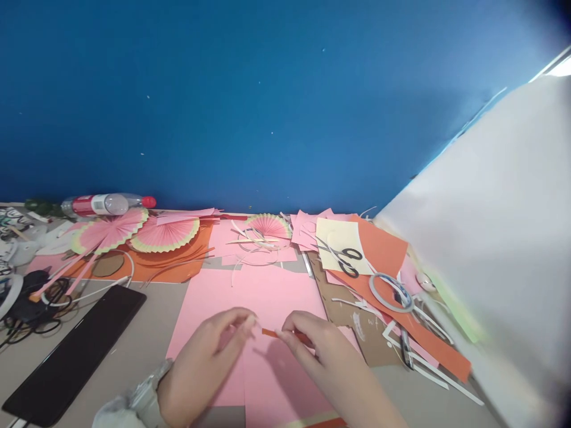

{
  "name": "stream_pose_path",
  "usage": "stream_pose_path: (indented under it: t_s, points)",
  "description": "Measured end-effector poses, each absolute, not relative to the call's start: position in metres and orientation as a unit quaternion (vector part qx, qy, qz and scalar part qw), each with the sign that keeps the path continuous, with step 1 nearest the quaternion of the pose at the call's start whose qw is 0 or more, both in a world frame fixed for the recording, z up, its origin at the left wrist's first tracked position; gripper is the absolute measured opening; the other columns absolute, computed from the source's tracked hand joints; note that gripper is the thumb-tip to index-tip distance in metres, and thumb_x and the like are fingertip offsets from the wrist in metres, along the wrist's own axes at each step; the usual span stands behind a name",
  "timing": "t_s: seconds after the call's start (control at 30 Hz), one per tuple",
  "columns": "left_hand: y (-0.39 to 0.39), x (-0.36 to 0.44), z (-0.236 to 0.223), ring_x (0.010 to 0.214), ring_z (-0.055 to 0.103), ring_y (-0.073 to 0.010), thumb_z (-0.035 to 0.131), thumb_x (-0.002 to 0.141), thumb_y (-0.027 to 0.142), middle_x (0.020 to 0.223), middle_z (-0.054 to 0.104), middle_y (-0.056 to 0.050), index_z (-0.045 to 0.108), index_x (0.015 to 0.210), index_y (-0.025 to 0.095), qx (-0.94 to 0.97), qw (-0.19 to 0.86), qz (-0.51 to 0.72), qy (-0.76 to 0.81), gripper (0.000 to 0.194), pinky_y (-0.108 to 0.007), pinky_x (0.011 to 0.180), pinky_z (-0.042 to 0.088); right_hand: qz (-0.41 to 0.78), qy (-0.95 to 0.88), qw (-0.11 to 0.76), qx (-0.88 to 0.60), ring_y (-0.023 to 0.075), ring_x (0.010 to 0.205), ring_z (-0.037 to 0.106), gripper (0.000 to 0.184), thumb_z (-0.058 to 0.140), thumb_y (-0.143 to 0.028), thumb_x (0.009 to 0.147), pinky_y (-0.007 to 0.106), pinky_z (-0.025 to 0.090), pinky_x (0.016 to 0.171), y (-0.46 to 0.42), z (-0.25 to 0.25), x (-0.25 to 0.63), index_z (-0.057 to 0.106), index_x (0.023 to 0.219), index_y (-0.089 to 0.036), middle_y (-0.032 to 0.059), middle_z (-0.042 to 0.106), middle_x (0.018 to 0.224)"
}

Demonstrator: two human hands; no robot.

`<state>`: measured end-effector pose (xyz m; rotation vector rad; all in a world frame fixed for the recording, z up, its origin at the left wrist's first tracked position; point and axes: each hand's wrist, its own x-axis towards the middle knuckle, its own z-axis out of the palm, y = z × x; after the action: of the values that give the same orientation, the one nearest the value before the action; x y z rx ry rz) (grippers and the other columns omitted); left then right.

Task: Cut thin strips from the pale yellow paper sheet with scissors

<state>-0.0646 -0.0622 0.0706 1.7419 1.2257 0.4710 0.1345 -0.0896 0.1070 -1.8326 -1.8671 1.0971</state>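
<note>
My right hand (312,342) pinches a narrow orange paper strip (269,333), whose short end sticks out to the left of the fingertips. Close by on the left, my left hand (214,351) has its thumb and forefinger pressed together; whatever they may hold is too small to make out. A small gap separates the left fingertips from the strip's end. Both hands are above pink paper sheets (214,297) lying on the grey table. A wristband shows on the left wrist.
Left lie a black phone (75,356), a plastic bottle (109,204) and pleated paper fans (165,233). Another fan (269,226) lies at the back. Scissors (350,261), a tape roll (391,291), a cutter (406,349) and paper scraps lie right, beside the white wall (504,196).
</note>
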Motion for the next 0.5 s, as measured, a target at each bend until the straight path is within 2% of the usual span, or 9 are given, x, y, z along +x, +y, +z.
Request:
stream_pose_path:
  t_s: [0.07,0.1,0.17,0.23,0.37,0.43,0.5]
  points:
    - [-0.063,-0.079,0.055,0.113,0.050,-0.0179,0.038,0.091,0.037,0.120,0.057,-0.005,0.048,0.119,0.022,0.748,0.375,0.191,0.513,0.033,-0.033,0.098,0.039,0.384,-0.643,0.153,-0.644,0.0119,0.062,0.048,0.021,0.040,-0.031,0.090,0.023,0.033,0.056,-0.089,0.107,0.135,0.050,0.073,-0.022,-0.0034,0.058,0.072]
    - [-0.065,-0.085,0.045,0.123,0.041,-0.0198,0.040,0.090,0.036,0.132,0.048,-0.006,0.041,0.128,0.023,0.793,0.325,0.170,0.486,0.039,-0.037,0.104,0.034,0.386,-0.641,0.150,-0.646,0.0120,0.062,0.048,0.021,0.040,-0.031,0.090,0.023,0.033,0.056,-0.088,0.107,0.135,0.051,0.074,-0.023,-0.0035,0.058,0.072]
    - [-0.071,-0.093,0.026,0.134,0.024,-0.0253,0.044,0.089,0.036,0.145,0.034,-0.003,0.033,0.136,0.028,0.885,0.231,0.109,0.389,0.050,-0.048,0.109,0.021,0.390,-0.641,0.141,-0.645,0.0120,0.061,0.047,0.020,0.042,-0.032,0.089,0.023,0.031,0.054,-0.083,0.104,0.137,0.051,0.073,-0.023,-0.0039,0.055,0.070]
    - [-0.079,-0.094,0.009,0.136,0.019,-0.0298,0.050,0.085,0.039,0.149,0.026,-0.002,0.027,0.139,0.029,0.932,0.178,0.053,0.312,0.059,-0.055,0.108,0.019,0.400,-0.644,0.130,-0.639,0.0116,0.058,0.044,0.022,0.043,-0.033,0.088,0.022,0.028,0.052,-0.076,0.098,0.138,0.050,0.071,-0.022,-0.0046,0.051,0.065]
    - [-0.097,-0.079,-0.010,0.137,0.015,-0.0312,0.056,0.078,0.039,0.151,0.016,-0.006,0.017,0.143,0.023,0.939,0.184,-0.004,0.291,0.077,-0.054,0.107,0.021,0.440,-0.644,0.119,-0.615,0.0114,0.058,0.043,0.022,0.043,-0.033,0.087,0.022,0.028,0.052,-0.058,0.076,0.134,0.053,0.072,-0.020,-0.0042,0.052,0.066]
    - [-0.102,-0.072,-0.012,0.136,0.016,-0.0307,0.056,0.079,0.041,0.150,0.017,-0.007,0.018,0.143,0.021,0.934,0.193,0.001,0.301,0.077,-0.053,0.108,0.021,0.462,-0.641,0.110,-0.603,0.0120,0.061,0.046,0.022,0.043,-0.032,0.086,0.022,0.030,0.053,-0.051,0.065,0.129,0.054,0.073,-0.019,-0.0030,0.055,0.068]
    - [-0.103,-0.068,-0.010,0.136,0.019,-0.0293,0.052,0.081,0.040,0.149,0.024,-0.007,0.024,0.141,0.021,0.931,0.187,0.024,0.311,0.069,-0.052,0.108,0.020,0.483,-0.635,0.106,-0.594,0.0124,0.063,0.049,0.021,0.043,-0.032,0.086,0.022,0.032,0.055,-0.046,0.056,0.123,0.054,0.073,-0.019,-0.0026,0.057,0.070]
